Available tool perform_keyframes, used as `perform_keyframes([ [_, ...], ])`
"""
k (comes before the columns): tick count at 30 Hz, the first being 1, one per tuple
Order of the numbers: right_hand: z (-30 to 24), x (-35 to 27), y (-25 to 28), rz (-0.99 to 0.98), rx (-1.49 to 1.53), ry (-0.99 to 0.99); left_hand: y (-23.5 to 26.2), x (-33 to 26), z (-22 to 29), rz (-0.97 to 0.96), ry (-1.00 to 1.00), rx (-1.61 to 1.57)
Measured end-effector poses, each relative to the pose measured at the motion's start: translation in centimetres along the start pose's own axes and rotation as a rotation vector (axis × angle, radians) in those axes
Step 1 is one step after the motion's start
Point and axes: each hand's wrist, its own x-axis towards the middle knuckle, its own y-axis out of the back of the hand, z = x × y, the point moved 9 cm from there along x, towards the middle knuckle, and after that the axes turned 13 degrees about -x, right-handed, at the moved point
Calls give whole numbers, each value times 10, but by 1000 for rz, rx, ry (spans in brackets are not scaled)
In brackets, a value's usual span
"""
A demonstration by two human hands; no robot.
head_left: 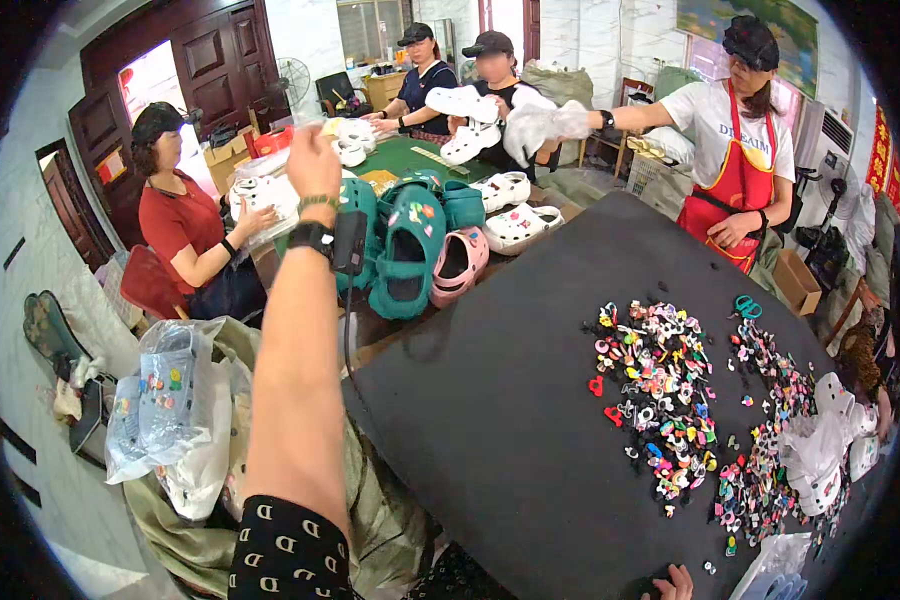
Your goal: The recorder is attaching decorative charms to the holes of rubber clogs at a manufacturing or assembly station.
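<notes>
My left arm reaches far forward, and my left hand [314,165] is raised beyond the near table with its fingers closed. Whatever they hold is hard to make out; translucent plastic shows close by. Just right of that wrist stand green clogs [407,255] with charms, beside a pink clog [460,266] and white clogs [521,228]. At the bottom edge, only the fingers of my right hand [673,582] show, apart and resting at the black table's [490,390] near edge. A clear plastic bag [778,566] with pale blue clogs is nearest to them.
Colourful shoe charms [660,385] lie heaped on the black table, with teal scissors [747,307] behind. Bagged white clogs [820,450] are at right. Bagged blue clogs [160,400] sit on sacks at left. Several people work around the green table [410,160], handling white clogs.
</notes>
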Motion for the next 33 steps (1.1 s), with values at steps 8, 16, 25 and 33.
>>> perform_keyframes([
  [8,-1,4,-6,-26,-7,-12,5,-98,-124,161,686,-400],
  [16,4,4,-12,-44,5,-17,-41,20,4,99,580,-1489],
  [25,6,4,-10,-44,-8,-2,-20,-167,-10,-973,351,492],
  [33,3,3,-8,-45,-14,-7,-20,-234,-46,-1446,352,608],
])
